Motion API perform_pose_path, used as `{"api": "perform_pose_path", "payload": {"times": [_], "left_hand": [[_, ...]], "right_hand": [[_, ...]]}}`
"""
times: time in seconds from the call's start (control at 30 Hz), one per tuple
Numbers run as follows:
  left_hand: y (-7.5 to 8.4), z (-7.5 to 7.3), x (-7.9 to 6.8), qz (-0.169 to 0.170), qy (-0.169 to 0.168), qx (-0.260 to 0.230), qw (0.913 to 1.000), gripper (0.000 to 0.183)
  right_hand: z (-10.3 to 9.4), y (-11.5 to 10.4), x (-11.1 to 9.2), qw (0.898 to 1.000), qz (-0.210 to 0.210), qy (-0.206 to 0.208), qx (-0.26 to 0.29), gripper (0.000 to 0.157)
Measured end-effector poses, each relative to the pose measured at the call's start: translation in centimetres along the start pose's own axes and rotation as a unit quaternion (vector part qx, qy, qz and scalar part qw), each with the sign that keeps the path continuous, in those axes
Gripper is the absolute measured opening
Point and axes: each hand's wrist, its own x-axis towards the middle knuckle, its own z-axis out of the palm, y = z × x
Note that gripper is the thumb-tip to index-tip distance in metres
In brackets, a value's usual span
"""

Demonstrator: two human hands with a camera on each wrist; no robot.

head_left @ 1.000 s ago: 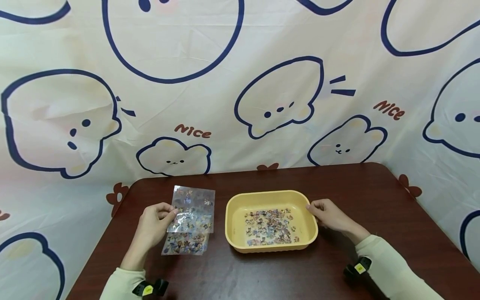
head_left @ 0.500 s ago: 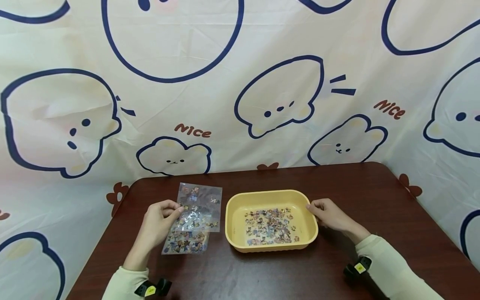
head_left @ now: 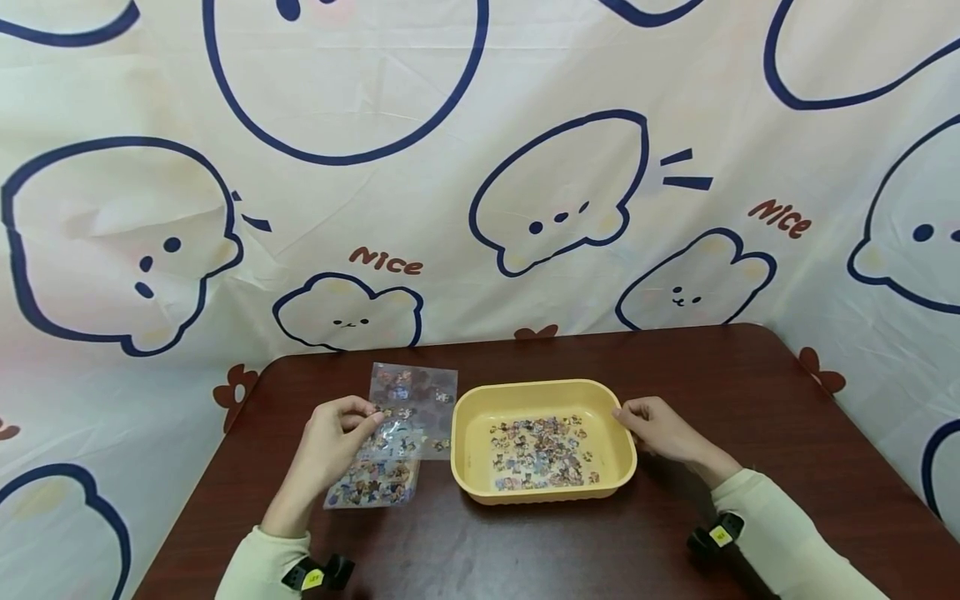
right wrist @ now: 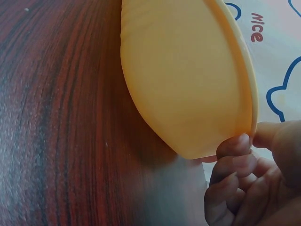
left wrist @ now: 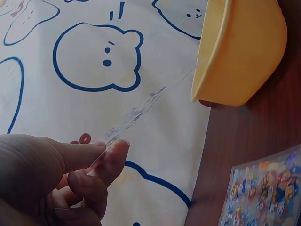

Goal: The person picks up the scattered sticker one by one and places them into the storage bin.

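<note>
Between thumb and fingers, my left hand (head_left: pixel 337 437) pinches the left edge of a clear sticker sheet (head_left: pixel 431 400) with scattered small cartoon stickers and bare gaps. In the left wrist view the sticker sheet (left wrist: pixel 136 113) shows nearly edge-on, raised off the table. Its far side reaches the left rim of a yellow plastic tray (head_left: pixel 468 483). Under it on the table lies a fuller sticker sheet (head_left: pixel 375 485), partly covered in the head view. My right hand (head_left: pixel 660 429) grips the tray's right rim, thumb and fingers on either side of the rim in the right wrist view.
Many small cut-out stickers (head_left: pixel 540 454) cover the middle of the tray floor. The dark wooden table (head_left: pixel 525 550) ends at a cartoon-printed cloth backdrop (head_left: pixel 450 208) behind and at both sides. A black wrist camera (head_left: pixel 716 533) sits on each cuff.
My left hand has moved right and slightly up with the pinched sticker sheet, bringing it to the tray's edge and uncovering more of the lower sheet. The right hand and tray have stayed put.
</note>
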Motion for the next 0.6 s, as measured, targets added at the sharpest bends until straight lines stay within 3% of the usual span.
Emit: {"api": "perform_pose_path", "payload": {"times": [0.6], "left_hand": [[0.7, 1.7, 0.3, -0.001, -0.018, -0.028, 0.9994, 0.013]], "right_hand": [[-0.1, 0.0, 0.0, 1.0, -0.008, -0.003, 0.002, 0.036]]}}
